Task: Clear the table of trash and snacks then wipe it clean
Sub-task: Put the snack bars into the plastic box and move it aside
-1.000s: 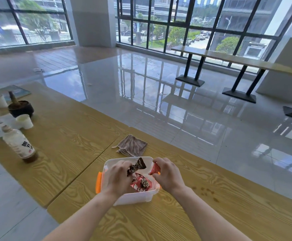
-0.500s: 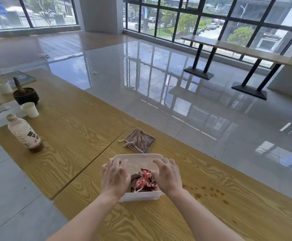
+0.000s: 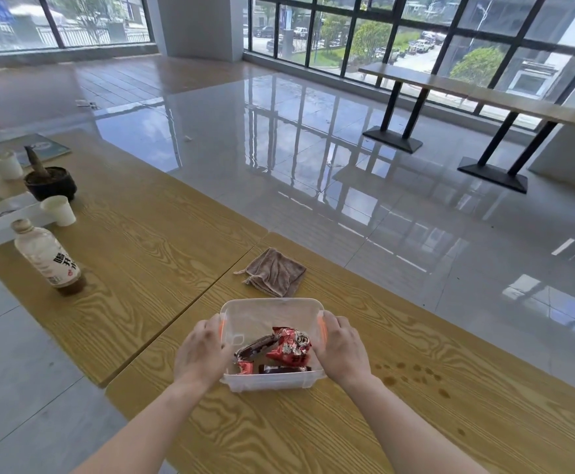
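A clear plastic box point(image 3: 265, 314) with orange side clips stands on the wooden table point(image 3: 313, 425) in front of me. Inside it lie red and dark brown snack packets point(image 3: 288, 347). My left hand point(image 3: 202, 354) grips the box's left side over the clip. My right hand point(image 3: 342, 348) grips its right side. A folded brown cloth point(image 3: 274, 272) lies on the table just beyond the box. Brown spill drops point(image 3: 412, 372) dot the tabletop to the right of my right hand.
On the adjoining table to the left stand a drink bottle point(image 3: 48, 258), a white paper cup point(image 3: 59, 210), a dark bowl point(image 3: 50, 181), a clear tray point(image 3: 6, 220), another cup point(image 3: 6, 164) and a booklet point(image 3: 31, 148). Glossy floor lies beyond the table's far edge.
Both hands let go of the snack packets, which now lie in the box, and shifted out to grip the box's two sides. My view has tilted down slightly.
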The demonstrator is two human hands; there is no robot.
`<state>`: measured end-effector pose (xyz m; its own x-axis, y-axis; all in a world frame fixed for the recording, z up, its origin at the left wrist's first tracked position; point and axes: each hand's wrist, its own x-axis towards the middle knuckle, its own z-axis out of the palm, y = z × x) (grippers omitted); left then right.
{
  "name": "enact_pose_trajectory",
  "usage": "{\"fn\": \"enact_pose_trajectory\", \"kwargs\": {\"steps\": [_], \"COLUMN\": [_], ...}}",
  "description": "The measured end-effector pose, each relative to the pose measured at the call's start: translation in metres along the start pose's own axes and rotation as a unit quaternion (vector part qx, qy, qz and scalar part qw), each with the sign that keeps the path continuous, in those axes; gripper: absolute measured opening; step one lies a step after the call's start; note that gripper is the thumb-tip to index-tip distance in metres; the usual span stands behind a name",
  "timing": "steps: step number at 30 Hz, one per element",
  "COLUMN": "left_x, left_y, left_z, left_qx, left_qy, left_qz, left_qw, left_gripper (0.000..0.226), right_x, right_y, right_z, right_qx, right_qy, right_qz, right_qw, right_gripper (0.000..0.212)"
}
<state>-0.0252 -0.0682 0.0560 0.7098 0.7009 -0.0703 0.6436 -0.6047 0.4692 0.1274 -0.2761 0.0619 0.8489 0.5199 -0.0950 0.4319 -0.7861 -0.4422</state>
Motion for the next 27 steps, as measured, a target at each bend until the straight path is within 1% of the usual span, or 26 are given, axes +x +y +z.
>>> {"fn": "enact_pose_trajectory", "kwargs": {"steps": [4,10,16,21,24,27], "left_x": [0.002,0.0,0.003,0.003,0.002,-0.001], "left_y": [-0.001,0.006,0.022,0.051,0.072,0.098], "left_z": [-0.004,-0.006,-0.007,-0.006,-0.005,-0.001], "left_qx": [-0.012,-0.015,-0.019,-0.028,-0.029,-0.024], "left_qy": [-0.002,0.022,0.044,0.061,0.059,0.051], "left_qz": [0.008,0.029,0.061,0.111,0.151,0.186], "left_qw": [1.0,0.999,0.997,0.992,0.986,0.981], "left_gripper": [0.042,0.013,0.006,0.019,0.006,0.009], "right_x": [0.002,-0.003,-0.015,-0.029,-0.041,-0.055], "right_y": [0.001,0.001,0.014,0.032,0.047,0.064], "right_z": [0.001,0.002,-0.013,-0.037,-0.052,-0.069], "right_qx": [0.0,0.0,0.006,0.007,0.007,0.0], "right_qy": [0.002,0.024,0.062,0.098,0.119,0.14], "right_qz": [-0.001,-0.008,-0.006,0.005,0.024,0.044], "right_qw": [1.0,1.0,0.998,0.995,0.993,0.989], "right_gripper": [0.059,0.059,0.056,0.055,0.054,0.054]}}
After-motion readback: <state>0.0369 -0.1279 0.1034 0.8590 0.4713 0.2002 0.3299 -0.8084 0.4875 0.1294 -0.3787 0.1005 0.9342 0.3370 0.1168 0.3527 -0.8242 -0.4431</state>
